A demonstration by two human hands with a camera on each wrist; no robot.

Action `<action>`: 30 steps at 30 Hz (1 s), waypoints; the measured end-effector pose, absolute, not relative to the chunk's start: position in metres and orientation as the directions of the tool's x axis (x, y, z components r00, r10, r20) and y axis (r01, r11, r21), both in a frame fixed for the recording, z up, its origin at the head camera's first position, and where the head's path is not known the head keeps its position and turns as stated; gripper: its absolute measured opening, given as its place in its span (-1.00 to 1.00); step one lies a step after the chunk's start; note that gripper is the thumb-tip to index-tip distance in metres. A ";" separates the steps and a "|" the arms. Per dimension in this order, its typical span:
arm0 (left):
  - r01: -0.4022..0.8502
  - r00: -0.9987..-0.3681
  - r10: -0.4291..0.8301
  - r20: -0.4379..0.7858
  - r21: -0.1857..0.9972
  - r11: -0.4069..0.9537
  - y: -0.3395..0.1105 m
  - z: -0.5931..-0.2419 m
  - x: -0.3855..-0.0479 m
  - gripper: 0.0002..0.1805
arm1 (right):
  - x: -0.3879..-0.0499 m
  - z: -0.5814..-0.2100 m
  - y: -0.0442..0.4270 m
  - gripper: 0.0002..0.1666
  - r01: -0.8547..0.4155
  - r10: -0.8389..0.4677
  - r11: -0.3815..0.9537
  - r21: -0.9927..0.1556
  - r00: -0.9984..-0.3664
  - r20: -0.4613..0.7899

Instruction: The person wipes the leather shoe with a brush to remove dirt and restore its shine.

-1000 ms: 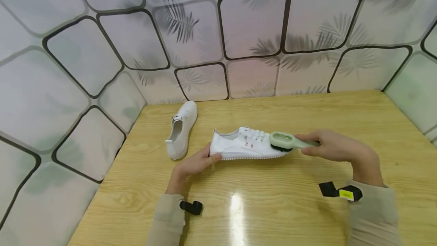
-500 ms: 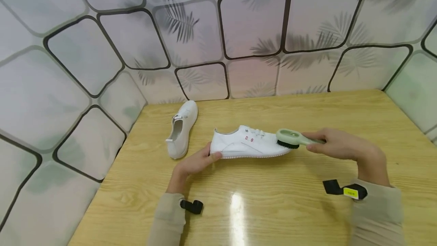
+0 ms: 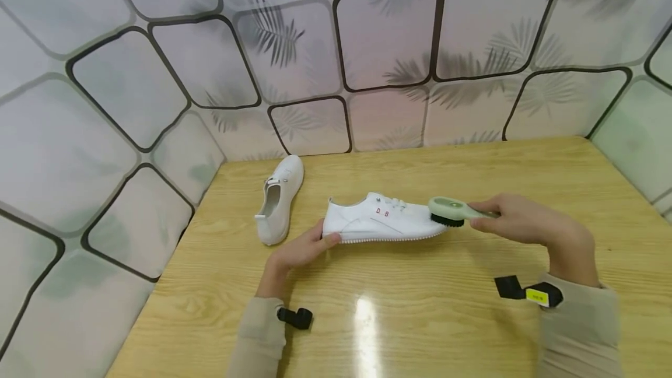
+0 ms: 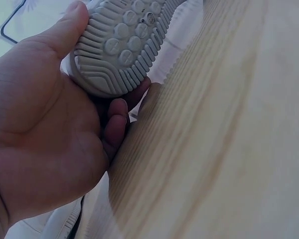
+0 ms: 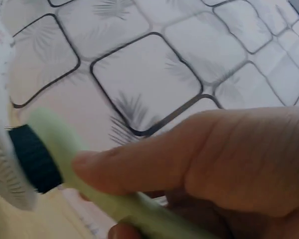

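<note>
A white lace-up shoe (image 3: 362, 220) with small red letters on its side is gripped at the heel by my left hand (image 3: 301, 248). In the left wrist view the thumb lies along the edge of its ridged sole (image 4: 122, 45), and the fingers curl round the heel. My right hand (image 3: 525, 220) holds a pale green brush (image 3: 452, 209) by its handle. Dark bristles (image 5: 35, 157) of that brush touch the toe of the shoe, as the right wrist view shows. The toe points right.
A second white shoe (image 3: 278, 197) stands on the wooden table (image 3: 420, 308) to the left, toe toward the back. Patterned wall panels (image 3: 388, 34) close off the back and both sides.
The brush and right hand have slid right along the shoe, from near the laces to the toe tip. My left hand and the shoe have hardly moved.
</note>
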State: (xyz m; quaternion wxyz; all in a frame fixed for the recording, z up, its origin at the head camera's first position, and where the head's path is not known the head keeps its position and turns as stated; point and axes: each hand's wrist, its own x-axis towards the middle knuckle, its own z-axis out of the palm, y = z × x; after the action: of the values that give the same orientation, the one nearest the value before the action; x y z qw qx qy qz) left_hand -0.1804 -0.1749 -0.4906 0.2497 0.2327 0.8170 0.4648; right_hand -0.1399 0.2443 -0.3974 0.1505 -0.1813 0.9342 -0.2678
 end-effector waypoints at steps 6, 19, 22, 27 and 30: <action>0.143 -0.773 0.607 -0.186 0.881 0.452 -0.176 -0.492 -0.180 -0.21 | -0.148 -0.399 0.224 -0.31 -0.271 -0.433 0.787 -0.554 -0.883 -0.183; 0.151 -0.778 0.603 -0.176 0.880 0.450 -0.178 -0.491 -0.181 -0.25 | -0.150 -0.397 0.222 -0.33 -0.261 -0.406 0.797 -0.545 -0.900 -0.162; 0.148 -0.771 0.611 -0.180 0.882 0.448 -0.176 -0.491 -0.181 -0.24 | -0.152 -0.398 0.216 -0.31 -0.274 -0.434 0.777 -0.567 -0.885 -0.167; 0.149 -0.760 0.623 -0.186 0.883 0.445 -0.174 -0.491 -0.181 -0.17 | -0.145 -0.396 0.237 -0.31 -0.223 -0.447 0.757 -0.614 -0.862 -0.238; 0.152 -0.766 0.616 -0.185 0.879 0.452 -0.175 -0.490 -0.182 -0.16 | -0.143 -0.396 0.246 -0.35 -0.200 -0.417 0.778 -0.596 -0.874 -0.251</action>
State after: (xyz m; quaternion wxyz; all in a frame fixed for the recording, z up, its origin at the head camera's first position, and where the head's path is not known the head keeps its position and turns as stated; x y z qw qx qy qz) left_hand -0.1816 -0.1753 -0.4903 0.2482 0.2353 0.8152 0.4674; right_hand -0.1431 0.2462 -0.3957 0.1879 -0.1668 0.9239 -0.2887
